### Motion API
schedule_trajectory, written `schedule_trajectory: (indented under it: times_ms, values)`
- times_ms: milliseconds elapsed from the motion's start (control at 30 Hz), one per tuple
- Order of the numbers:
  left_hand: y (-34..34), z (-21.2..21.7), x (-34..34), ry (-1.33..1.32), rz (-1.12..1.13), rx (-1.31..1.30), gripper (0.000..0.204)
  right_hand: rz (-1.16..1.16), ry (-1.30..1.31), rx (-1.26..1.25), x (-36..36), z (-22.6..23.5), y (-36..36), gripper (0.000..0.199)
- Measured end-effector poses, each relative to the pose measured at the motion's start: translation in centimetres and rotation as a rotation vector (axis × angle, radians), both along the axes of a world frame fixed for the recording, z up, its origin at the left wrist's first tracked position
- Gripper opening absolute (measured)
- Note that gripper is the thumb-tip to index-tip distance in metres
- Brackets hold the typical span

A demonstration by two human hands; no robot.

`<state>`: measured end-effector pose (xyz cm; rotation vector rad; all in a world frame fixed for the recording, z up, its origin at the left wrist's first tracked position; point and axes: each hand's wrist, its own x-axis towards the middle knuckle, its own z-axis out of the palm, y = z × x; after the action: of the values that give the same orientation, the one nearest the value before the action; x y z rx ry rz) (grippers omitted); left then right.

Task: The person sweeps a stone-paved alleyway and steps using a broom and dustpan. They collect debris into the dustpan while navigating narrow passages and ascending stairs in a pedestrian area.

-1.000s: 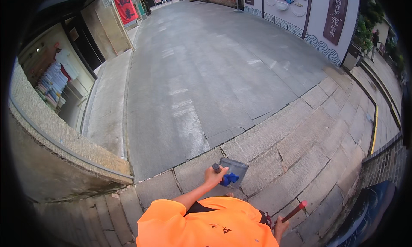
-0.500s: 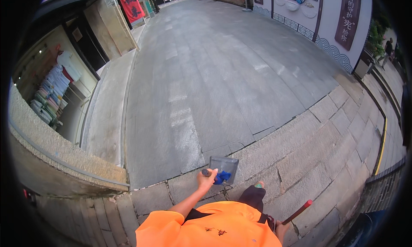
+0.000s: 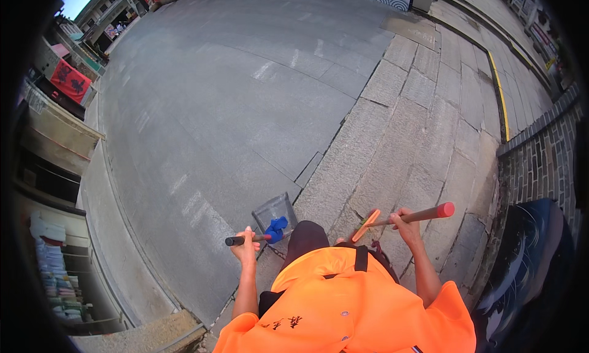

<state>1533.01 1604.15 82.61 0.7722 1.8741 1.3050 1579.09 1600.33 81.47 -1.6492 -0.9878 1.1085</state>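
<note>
My left hand [image 3: 246, 245] is closed round the dark-ended handle of a long-handled dustpan [image 3: 262, 213]. Its grey pan is low over the paving beside my knee. A crumpled blue piece [image 3: 277, 228], cloth or plastic, shows at the pan; whether it lies inside or is tied on, I cannot tell. In my right hand [image 3: 407, 228] is a broom, gripped by its brown stick [image 3: 424, 215] with a red end cap pointing up and right. The broom's orange head [image 3: 366, 226] is down near my foot, its bristles mostly hidden.
Grey paving slabs [image 3: 233, 107] spread ahead, with a strip of rougher stone blocks [image 3: 392, 126] along the right. A brick wall [image 3: 543, 150] and a dark glossy object [image 3: 527, 261] stand close on my right. A shop opening with clothes [image 3: 52, 261] lies left.
My view and body have turned to the right. My right hand has come up from the lower edge with the broom, whose orange head now shows. The dustpan stays in my left hand.
</note>
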Motion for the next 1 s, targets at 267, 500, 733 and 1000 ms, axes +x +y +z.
schedule_trajectory:
  times_ms: [267, 500, 733, 1000]
  values:
    - [20.4, -2.7, 3.2, -0.037, -0.131, 0.006, 0.026, 0.057, -0.319, 0.256, 0.6, 0.7, 16.7, 0.010]
    - [39.3, -3.3, 3.9, -0.001, -0.354, -0.041, 0.027, 0.014, -0.498, 0.281, 0.2, 0.5, 31.4, 0.015]
    - [54.5, -4.0, 8.7, -0.011, -0.400, 0.002, 0.028, -0.426, -0.122, 0.043, 2.4, -2.8, 41.1, 0.020]
    - [72.8, -5.3, 15.7, 0.042, -0.367, 0.012, 0.030, -0.611, -0.094, -0.082, 12.1, -12.5, 56.6, 0.025]
